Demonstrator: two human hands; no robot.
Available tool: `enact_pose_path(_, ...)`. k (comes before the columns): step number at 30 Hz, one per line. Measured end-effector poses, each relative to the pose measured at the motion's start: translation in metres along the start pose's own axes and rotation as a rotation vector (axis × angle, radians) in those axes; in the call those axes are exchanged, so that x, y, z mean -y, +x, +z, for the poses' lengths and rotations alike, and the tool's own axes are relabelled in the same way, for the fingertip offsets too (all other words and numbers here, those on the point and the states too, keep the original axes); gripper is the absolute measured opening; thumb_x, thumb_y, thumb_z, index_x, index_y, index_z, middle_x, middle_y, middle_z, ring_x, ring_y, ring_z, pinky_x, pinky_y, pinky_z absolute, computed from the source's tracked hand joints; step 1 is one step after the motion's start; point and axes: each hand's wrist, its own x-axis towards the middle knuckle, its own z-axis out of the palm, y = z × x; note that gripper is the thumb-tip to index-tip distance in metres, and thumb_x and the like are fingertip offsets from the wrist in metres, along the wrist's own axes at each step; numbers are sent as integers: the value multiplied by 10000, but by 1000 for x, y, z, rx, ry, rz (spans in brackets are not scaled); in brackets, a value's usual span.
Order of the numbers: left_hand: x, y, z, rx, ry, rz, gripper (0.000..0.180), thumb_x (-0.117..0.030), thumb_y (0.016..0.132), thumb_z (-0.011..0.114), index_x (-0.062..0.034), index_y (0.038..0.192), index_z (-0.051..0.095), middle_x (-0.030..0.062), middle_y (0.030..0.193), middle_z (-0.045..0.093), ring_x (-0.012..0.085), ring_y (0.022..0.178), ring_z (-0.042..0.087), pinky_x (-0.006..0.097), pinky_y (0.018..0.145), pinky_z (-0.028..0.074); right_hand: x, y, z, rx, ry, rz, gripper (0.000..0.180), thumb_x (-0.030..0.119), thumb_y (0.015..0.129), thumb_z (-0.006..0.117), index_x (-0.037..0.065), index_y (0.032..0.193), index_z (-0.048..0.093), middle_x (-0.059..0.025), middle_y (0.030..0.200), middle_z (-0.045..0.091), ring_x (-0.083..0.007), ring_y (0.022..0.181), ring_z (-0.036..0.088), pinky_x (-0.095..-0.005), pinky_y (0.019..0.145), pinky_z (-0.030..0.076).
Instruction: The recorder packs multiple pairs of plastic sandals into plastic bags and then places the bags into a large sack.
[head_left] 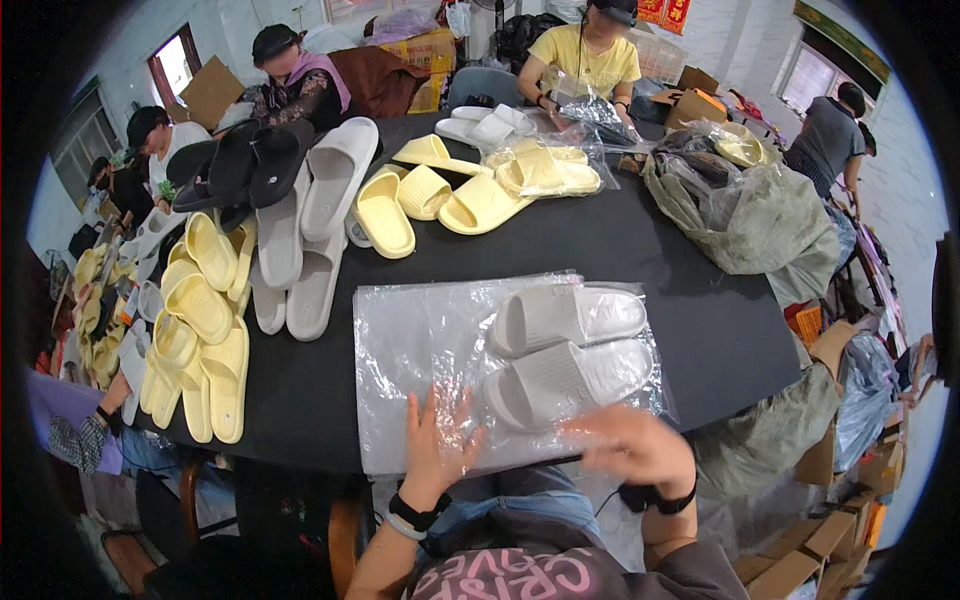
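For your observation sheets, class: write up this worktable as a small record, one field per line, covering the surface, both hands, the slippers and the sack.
Surface: black table
Left hand: fingers spread on flat clear plastic
Right hand: near the lower slipper of the grey pair; blurred, finger positions unclear
Grey pair: side by side, at least partly under clear plastic
Left pile: yellow slippers
Behind that pile: grey slippers, black slippers
Far right: green sack
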Motion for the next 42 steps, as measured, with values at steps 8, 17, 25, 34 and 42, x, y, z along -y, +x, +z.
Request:
enact_pose_path(8, 1, 1, -4, 27, 25, 5, 617, -427, 898, 560, -92, 1409, 477, 184, 1461, 430, 376, 1353, 378, 575, 1144, 156, -93, -27, -25, -316, -219, 602, 595, 350, 933, 605, 10, 1398, 455, -193, 1177, 646, -293, 991, 642, -380, 854, 492)
enact_pose_path(17, 2, 1, 3, 61, -9, 0, 589, -425, 877, 561, -71, 1348, 523, 145, 1428, 471, 354, 1366, 365, 579, 1147, 133, -60, 41, 24, -306, -195, 317, 435, 129, 867, 703, 62, 1285, 602, -108, 841, 653, -210, 751, 589, -282, 669, 475)
enact_pose_path(25, 4, -25, -3, 53, -828, -194, 492, -237, 792, 690, -146, 1265, 593, 108, 1297, 587, 336, 1229, 513, 426, 1064, 370, -46, 92, 54, -303, -86, 80, 435, 21, 913, 595, 140, 1331, 581, -70, 928, 704, -203, 780, 569, -311, 704, 474)
enact_pose_path(34, 5, -10, -1, -39, -259, 3, 386, -244, 821, 649, -143, 1194, 643, 147, 1226, 617, 372, 1166, 543, 486, 997, 413, -66, 93, 78, -602, -42, 265, 503, 61, 968, 552, 153, 1450, 444, -54, 925, 645, -91, 746, 467, -234, 721, 435)
enact_pose_path(42, 15, -34, -49, 0, -20, -190, 479, -278, 852, 625, -82, 1286, 579, 150, 1379, 514, 350, 1334, 402, 586, 1134, 188, -64, 92, 80, -771, 46, 169, 505, 46, 976, 519, 75, 1465, 396, -80, 1262, 644, -114, 774, 477, -237, 799, 440)
